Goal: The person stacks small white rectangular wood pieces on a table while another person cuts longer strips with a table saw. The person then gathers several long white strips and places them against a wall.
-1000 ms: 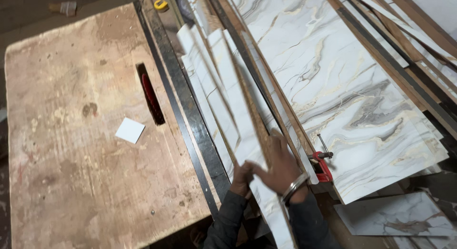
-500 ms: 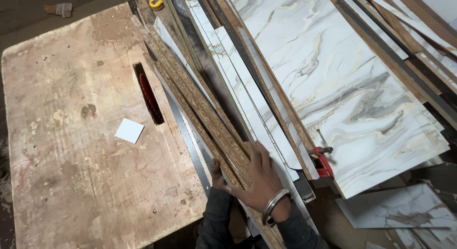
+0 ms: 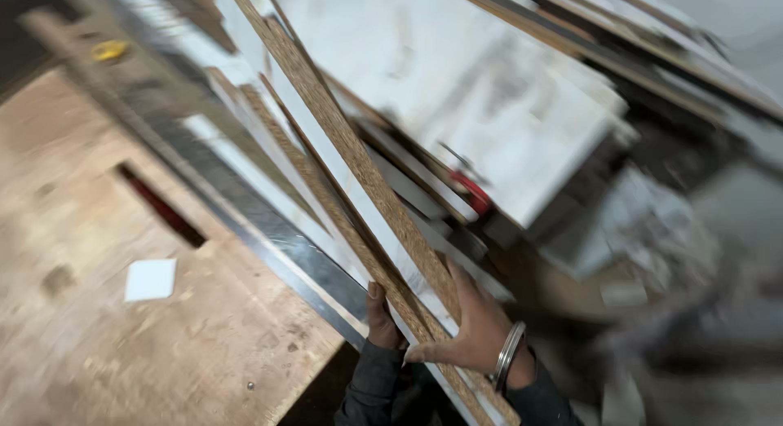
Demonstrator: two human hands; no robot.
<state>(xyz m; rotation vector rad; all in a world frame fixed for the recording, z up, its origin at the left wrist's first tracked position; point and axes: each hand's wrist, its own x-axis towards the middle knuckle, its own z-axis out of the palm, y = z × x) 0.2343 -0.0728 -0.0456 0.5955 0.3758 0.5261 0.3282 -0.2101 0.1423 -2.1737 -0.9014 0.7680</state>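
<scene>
Counter (image 3: 98,353) of worn wood is seen at left, a marbled white sheet (image 3: 506,108) at right. Long board strips (image 3: 359,173) slant between them, tilted on edge. Their near ends are clamped by the right hand (image 3: 473,328) and the left hand (image 3: 382,320) beneath.

The person is wearing dark grey long sleeves (image 3: 371,385) on both arms. The right hand (image 3: 473,332) is wearing a plain silver metal bangle (image 3: 510,357) at the wrist.
</scene>
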